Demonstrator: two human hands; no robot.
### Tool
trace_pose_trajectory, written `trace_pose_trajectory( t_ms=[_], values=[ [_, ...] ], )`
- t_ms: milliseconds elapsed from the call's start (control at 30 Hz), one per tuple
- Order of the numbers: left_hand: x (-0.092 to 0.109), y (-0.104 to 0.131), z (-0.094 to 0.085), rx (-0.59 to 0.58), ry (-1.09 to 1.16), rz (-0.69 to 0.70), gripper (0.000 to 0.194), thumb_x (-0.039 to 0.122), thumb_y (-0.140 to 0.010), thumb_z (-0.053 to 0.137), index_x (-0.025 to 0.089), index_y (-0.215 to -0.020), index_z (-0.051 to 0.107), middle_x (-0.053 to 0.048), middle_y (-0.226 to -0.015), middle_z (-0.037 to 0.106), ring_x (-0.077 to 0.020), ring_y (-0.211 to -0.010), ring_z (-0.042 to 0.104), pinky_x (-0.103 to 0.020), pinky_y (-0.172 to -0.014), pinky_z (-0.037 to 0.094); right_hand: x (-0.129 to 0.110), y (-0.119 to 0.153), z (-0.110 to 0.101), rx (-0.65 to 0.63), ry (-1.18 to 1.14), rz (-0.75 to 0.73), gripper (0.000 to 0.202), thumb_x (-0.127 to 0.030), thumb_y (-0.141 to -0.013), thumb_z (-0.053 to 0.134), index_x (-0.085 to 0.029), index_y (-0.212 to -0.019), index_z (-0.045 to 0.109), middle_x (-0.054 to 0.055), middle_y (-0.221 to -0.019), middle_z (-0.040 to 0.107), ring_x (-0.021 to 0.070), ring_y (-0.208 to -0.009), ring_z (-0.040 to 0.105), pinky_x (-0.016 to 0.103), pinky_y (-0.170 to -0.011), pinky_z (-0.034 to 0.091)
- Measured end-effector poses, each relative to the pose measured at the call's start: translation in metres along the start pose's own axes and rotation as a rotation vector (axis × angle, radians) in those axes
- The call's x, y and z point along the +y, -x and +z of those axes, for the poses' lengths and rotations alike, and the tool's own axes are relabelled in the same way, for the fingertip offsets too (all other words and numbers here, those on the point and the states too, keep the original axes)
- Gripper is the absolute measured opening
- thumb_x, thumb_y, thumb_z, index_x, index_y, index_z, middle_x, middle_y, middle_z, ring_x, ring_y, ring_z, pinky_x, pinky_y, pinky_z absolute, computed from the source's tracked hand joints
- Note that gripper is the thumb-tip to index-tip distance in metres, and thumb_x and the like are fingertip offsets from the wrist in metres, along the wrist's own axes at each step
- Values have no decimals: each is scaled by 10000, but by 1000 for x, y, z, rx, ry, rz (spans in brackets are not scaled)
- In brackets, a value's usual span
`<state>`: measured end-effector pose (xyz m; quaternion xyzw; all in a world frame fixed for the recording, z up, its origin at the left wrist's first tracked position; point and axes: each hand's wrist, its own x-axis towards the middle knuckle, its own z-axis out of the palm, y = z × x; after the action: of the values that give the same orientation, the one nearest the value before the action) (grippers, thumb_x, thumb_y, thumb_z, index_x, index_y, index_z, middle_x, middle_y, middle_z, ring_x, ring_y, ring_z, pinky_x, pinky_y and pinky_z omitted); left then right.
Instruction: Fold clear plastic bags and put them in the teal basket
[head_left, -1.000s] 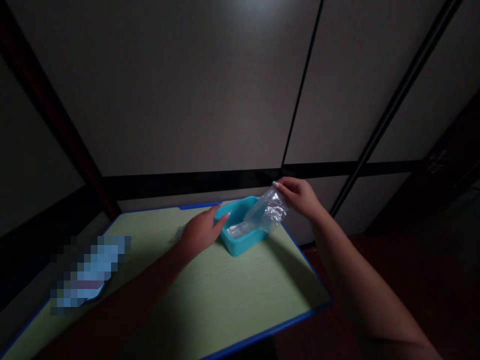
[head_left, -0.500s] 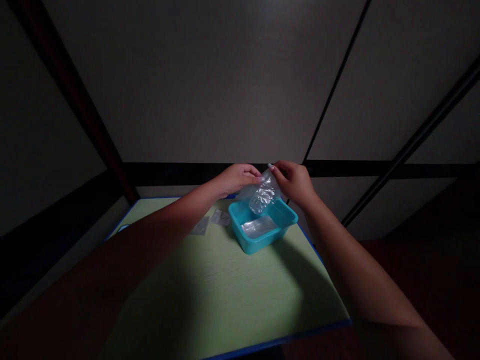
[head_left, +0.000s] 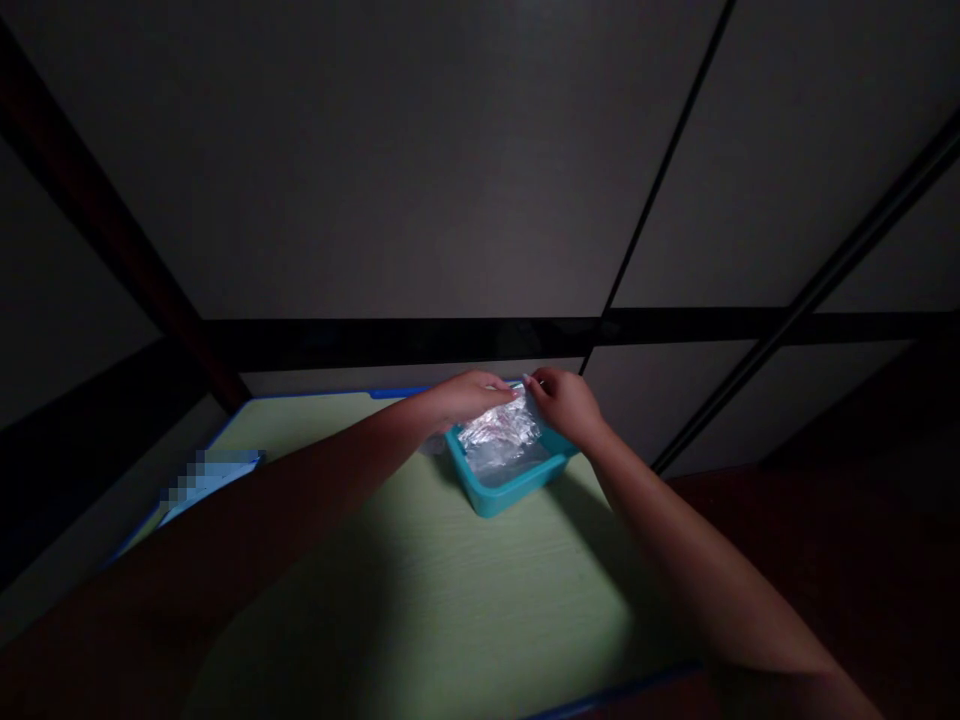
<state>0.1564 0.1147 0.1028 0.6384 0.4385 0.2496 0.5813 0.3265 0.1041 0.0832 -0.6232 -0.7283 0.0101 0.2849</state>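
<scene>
A crinkled clear plastic bag [head_left: 501, 422] hangs from both hands inside the back part of a turquoise basket [head_left: 491, 500]. My left hand [head_left: 474, 396] pinches its upper left edge between thumb and fingers. At the upper right edge, my right hand [head_left: 564, 400] grips the bag with closed fingers, above the basket's right rim. More clear plastic [head_left: 506, 470] lies flat on the basket's bottom, partly covered by the held bag.
The basket stands on a light green table [head_left: 450, 590] with a blue edge. A light blue item [head_left: 221, 475] lies at the table's left side. Behind the table rise dark cabinet panels [head_left: 420, 160]. A little clear plastic shows left of the basket.
Both hands have lowered the plastic bag from above the basket into it. The view has shifted, so more of the light blue item shows at the left.
</scene>
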Motion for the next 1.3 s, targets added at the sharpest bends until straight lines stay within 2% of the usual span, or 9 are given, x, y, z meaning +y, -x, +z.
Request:
trace_pose_trajectory(
  t_ms=[167, 300, 367, 467, 633, 733, 900, 1067, 1300],
  values=[
    [-8, -5, 1, -26, -182, -66, 356, 63, -647, 671, 122, -983, 569, 0, -675, 633, -120, -548, 586, -223, -541, 456, -4, 2, 1, -48, 126, 60, 311, -367, -878, 412, -190, -844, 665, 79, -775, 685, 175, -670, 592, 247, -529, 295],
    [-14, -5, 3, -65, -290, -87, 398, 15, -604, 648, 123, -979, 567, 40, -578, 588, -126, -508, 573, -215, -511, 438, -4, 4, -1, -171, 148, 57, 321, -389, -876, 427, -173, -887, 665, 91, -772, 686, 175, -666, 601, 243, -537, 321],
    [-14, -4, 4, -83, -342, -100, 409, 8, -598, 635, 128, -983, 568, 54, -548, 565, -124, -492, 565, -205, -495, 425, -4, 5, -3, -228, 118, 41, 334, -403, -865, 452, -161, -993, 643, 93, -795, 687, 173, -690, 608, 233, -558, 348],
    [-12, -3, 8, -134, -407, -141, 445, 20, -612, 626, 144, -1032, 548, 62, -553, 556, -126, -484, 566, -204, -487, 426, -4, 6, -6, -296, 124, -4, 353, -313, -815, 532, -181, -1139, 575, 72, -856, 691, 173, -748, 619, 223, -608, 377],
    [-7, -6, 11, -223, -542, -180, 435, 174, -676, 661, 163, -1090, 527, 38, -594, 587, -141, -476, 566, -219, -475, 423, -5, 6, -3, -387, 284, -76, 358, -223, -768, 545, -249, -1122, 586, 46, -887, 697, 212, -838, 628, 250, -660, 397],
    [-4, -5, 9, -236, -754, -109, 349, 340, -763, 597, 134, -1044, 575, -9, -626, 613, -156, -506, 567, -233, -489, 414, -7, 6, 3, -417, 365, -100, 360, -251, -765, 559, -228, -1123, 583, 76, -944, 691, 230, -877, 629, 268, -693, 413],
    [-1, 9, 9, -189, -1155, 130, 330, 354, -786, 569, 113, -1003, 631, -106, -873, 665, -227, -757, 610, -271, -655, 432, -13, 9, 6, -395, 436, -88, 334, -218, -803, 501, -192, -1129, 565, 107, -965, 685, 241, -872, 639, 281, -680, 428],
    [-4, 25, 17, -96, -1295, 248, 456, 363, -721, 645, 117, -1097, 564, -160, -1043, 624, -301, -938, 592, -346, -767, 445, -18, 13, 8, -391, 454, -57, 312, -188, -862, 412, -178, -1146, 542, 121, -937, 683, 245, -875, 641, 288, -670, 445],
    [-10, 26, 28, -145, -1327, 245, 396, 342, -741, 612, 103, -1055, 585, -160, -997, 658, -297, -883, 628, -337, -711, 480, -19, 14, 10, -451, 497, -72, 291, -208, -873, 427, -177, -1141, 535, 139, -933, 668, 266, -853, 642, 307, -638, 452]
  ],
)
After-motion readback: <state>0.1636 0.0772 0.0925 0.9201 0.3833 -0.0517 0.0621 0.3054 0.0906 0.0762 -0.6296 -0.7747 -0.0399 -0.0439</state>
